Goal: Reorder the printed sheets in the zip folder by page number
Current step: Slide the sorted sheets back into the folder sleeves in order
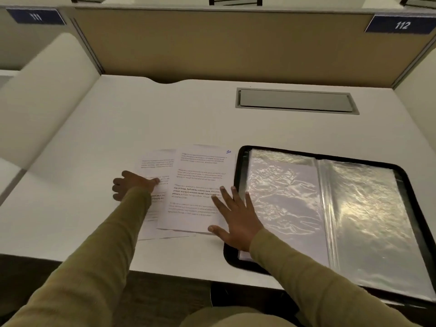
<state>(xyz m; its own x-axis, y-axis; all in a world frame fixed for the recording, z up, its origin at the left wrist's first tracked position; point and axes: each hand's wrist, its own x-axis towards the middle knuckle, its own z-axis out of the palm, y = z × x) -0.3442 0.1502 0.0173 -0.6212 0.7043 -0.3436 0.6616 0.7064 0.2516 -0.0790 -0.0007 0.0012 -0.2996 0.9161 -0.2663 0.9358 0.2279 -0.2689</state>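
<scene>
Head view: printed sheets (154, 162) lie fanned on the tabletop (165, 114), just left of the open zip folder (238, 166). The right hand (236, 215) lies flat, fingers spread, on the top sheet (198, 180) marked 10. The left hand (132, 185) has its thumb on a lower sheet and its fingers curled; whether it grips, I cannot tell.

A grey lid (295, 101) sits in the white desk (165, 119). Behind the desk, a tan wall (212, 43) has blue signs, 111 (35, 17) and 112 (401, 24).
</scene>
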